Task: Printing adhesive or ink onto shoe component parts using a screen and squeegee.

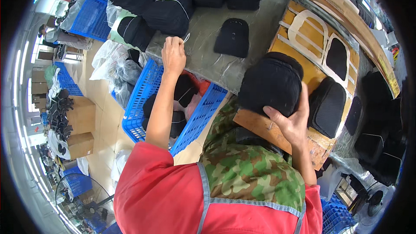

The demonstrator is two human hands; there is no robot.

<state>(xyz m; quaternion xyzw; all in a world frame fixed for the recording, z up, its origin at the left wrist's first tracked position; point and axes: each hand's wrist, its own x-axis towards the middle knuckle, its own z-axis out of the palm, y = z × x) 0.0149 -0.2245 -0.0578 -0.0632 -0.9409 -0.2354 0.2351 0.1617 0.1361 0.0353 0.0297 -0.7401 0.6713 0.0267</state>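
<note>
Clamped by the right hand, a black cap sits on the wooden form at the worktable's near edge; the left hand pinches a white thread. Best pull it taut, cap steady.

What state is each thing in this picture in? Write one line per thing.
Left hand: closed, pinching a thin pale strip at the table edge.
Right hand: gripping a stack of black caps.
Cap stack: held, resting on the wooden board.
Single cap: lying flat on the table.
Blue crate: open, partly filled.
</note>
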